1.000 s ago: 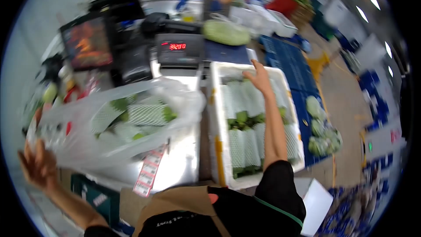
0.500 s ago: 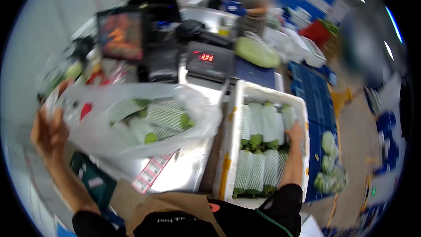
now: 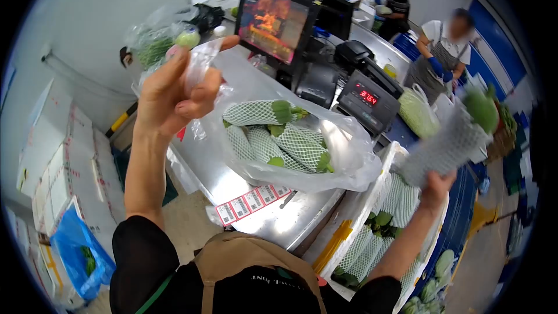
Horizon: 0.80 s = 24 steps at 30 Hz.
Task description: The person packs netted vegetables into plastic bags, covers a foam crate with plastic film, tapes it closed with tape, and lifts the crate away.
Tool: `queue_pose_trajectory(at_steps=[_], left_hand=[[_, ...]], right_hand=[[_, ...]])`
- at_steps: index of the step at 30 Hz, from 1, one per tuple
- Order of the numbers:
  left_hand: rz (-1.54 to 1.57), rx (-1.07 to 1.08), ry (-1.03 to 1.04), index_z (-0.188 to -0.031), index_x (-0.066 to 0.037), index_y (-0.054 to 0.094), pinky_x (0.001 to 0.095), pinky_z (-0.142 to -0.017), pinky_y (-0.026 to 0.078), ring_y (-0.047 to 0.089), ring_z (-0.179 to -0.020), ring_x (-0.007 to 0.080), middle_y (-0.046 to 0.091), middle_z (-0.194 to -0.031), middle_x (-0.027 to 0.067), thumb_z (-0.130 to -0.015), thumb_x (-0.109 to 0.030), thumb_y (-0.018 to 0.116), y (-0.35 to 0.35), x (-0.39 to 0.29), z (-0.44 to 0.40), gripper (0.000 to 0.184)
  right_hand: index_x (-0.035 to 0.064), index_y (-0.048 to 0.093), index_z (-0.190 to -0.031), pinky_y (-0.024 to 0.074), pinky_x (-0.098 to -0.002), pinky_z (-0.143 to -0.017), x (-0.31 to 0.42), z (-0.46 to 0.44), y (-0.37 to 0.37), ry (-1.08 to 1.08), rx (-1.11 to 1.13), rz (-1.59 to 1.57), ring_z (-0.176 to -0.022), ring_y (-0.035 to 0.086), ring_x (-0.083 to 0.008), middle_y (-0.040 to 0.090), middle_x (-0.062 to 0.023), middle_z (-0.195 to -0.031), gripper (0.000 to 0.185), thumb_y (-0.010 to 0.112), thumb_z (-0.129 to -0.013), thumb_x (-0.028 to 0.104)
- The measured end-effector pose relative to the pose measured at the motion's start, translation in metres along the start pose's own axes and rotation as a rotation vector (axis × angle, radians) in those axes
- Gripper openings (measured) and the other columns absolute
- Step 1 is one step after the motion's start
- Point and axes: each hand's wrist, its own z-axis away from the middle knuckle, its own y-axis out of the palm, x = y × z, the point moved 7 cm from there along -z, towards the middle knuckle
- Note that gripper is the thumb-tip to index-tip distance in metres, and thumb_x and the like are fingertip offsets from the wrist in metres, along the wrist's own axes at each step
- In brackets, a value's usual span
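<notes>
My left hand (image 3: 180,90) is raised, its fingers closed on the gathered edge of a clear plastic bag (image 3: 363,160). The bag lies open on the metal counter with several green vegetables in white foam net sleeves (image 3: 302,146) inside. My right hand (image 3: 437,191) grips one more long green vegetable in a foam net sleeve (image 3: 444,148), blurred and tilted, its green end upward. Below that hand stands a white foam box (image 3: 331,250) holding more of the sleeved vegetables (image 3: 363,250) in rows. My right forearm hides part of the box.
Behind the bag are a scale display (image 3: 369,102) with red digits and a monitor (image 3: 273,23). A strip of labels (image 3: 253,203) lies at the counter's front edge. A cabbage-like wrapped vegetable (image 3: 418,113) sits beyond the scale. Two people (image 3: 439,52) stand at the back.
My right hand has come up out of the foam box with a sleeved vegetable. My left hand has risen, still holding the bag's edge. The view has turned and the scale's digits differ.
</notes>
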Motion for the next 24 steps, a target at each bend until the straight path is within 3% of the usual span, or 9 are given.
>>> queue_pose_trajectory(at_steps=[4, 6, 12, 14, 18, 20, 21, 22, 24], left_hand=[[0.147, -0.004, -0.003, -0.140, 0.005, 0.017, 0.0160, -0.036, 0.023, 0.026, -0.043, 0.0034, 0.034, -0.064, -0.0005, -0.093, -0.050, 0.041, -0.001, -0.004, 0.003, 0.076], [0.103, -0.002, 0.014, -0.140, 0.006, 0.015, 0.0162, -0.037, 0.024, 0.026, -0.044, 0.0037, 0.035, -0.065, 0.0002, -0.093, -0.051, 0.043, -0.009, -0.010, 0.007, 0.079], [0.180, 0.087, -0.077, -0.142, 0.005, -0.003, 0.0186, -0.039, 0.025, 0.029, -0.043, 0.0054, 0.035, -0.065, 0.0008, -0.092, -0.045, 0.049, -0.037, -0.016, 0.024, 0.088], [0.069, -0.037, -0.062, -0.143, 0.002, -0.005, 0.0185, -0.039, 0.025, 0.026, -0.045, 0.0050, 0.036, -0.067, 0.0013, -0.092, -0.043, 0.050, -0.053, -0.011, 0.026, 0.087], [0.105, -0.023, -0.069, -0.144, 0.000, -0.004, 0.0180, -0.036, 0.025, 0.024, -0.041, 0.0052, 0.034, -0.064, 0.0002, -0.096, -0.039, 0.043, -0.086, -0.014, 0.033, 0.077], [0.033, -0.058, -0.033, -0.144, 0.001, -0.001, 0.0184, -0.037, 0.026, 0.026, -0.040, 0.0055, 0.034, -0.062, 0.0011, -0.097, -0.037, 0.041, -0.086, -0.008, 0.028, 0.074], [0.037, -0.064, -0.028, -0.144, 0.002, -0.001, 0.0184, -0.037, 0.026, 0.026, -0.040, 0.0056, 0.034, -0.063, 0.0013, -0.097, -0.037, 0.042, -0.084, -0.006, 0.025, 0.073], [0.036, -0.075, -0.024, -0.143, 0.002, 0.000, 0.0184, -0.037, 0.026, 0.026, -0.040, 0.0057, 0.034, -0.063, 0.0015, -0.097, -0.037, 0.042, -0.084, -0.005, 0.024, 0.073], [0.023, -0.069, -0.015, -0.143, 0.002, 0.001, 0.0184, -0.037, 0.026, 0.025, -0.040, 0.0058, 0.035, -0.063, 0.0020, -0.098, -0.036, 0.041, -0.079, -0.005, 0.023, 0.072]], right_hand=[[0.0035, 0.050, -0.124, 0.0446, -0.0359, -0.092, 0.033, 0.005, 0.182, -0.345, 0.503, 0.465, -0.102, 0.059, -0.0222, 0.059, -0.0151, -0.114, 0.078, 0.075, -0.053, 0.021], [0.0042, 0.046, -0.128, 0.0432, -0.0417, -0.091, 0.009, 0.027, 0.241, -0.490, 0.649, 0.537, -0.101, 0.057, -0.0334, 0.059, -0.0178, -0.111, 0.079, 0.071, -0.054, 0.016], [0.0043, 0.047, -0.123, 0.0460, -0.0433, -0.076, -0.098, 0.083, 0.277, -0.585, 0.785, 0.747, -0.084, 0.058, -0.0287, 0.057, -0.0124, -0.088, 0.057, 0.062, -0.068, 0.005], [0.0042, 0.053, -0.119, 0.0487, -0.0388, -0.074, -0.076, 0.083, 0.250, -0.404, 0.962, 0.570, -0.083, 0.061, -0.0248, 0.061, -0.0115, -0.091, 0.046, 0.060, -0.073, 0.003], [0.0028, 0.066, -0.098, 0.0517, -0.0271, -0.073, -0.046, 0.044, 0.111, -0.211, 0.331, 0.268, -0.085, 0.064, -0.0154, 0.067, -0.0098, -0.098, 0.018, 0.063, -0.082, 0.009], [0.0002, 0.061, -0.108, 0.0500, -0.0318, -0.079, -0.074, 0.032, 0.008, -0.079, -0.155, 0.508, -0.090, 0.063, -0.0206, 0.065, -0.0126, -0.104, 0.028, 0.063, -0.081, 0.009], [0.0019, 0.054, -0.119, 0.0426, -0.0396, -0.092, -0.097, 0.034, -0.047, -0.148, -0.222, 1.015, -0.109, 0.054, -0.0286, 0.056, -0.0193, -0.119, 0.046, 0.067, -0.077, 0.016], [0.0025, 0.041, -0.131, 0.0336, -0.0478, -0.099, -0.131, 0.049, -0.099, -0.014, -0.218, 1.435, -0.122, 0.042, -0.0363, 0.047, -0.0256, -0.127, 0.069, 0.070, -0.075, 0.030], [0.0012, 0.033, -0.136, 0.0305, -0.0516, -0.101, -0.191, 0.101, -0.204, 0.579, -0.316, 1.715, -0.123, 0.040, -0.0374, 0.045, -0.0310, -0.124, 0.088, 0.072, -0.069, 0.042]])
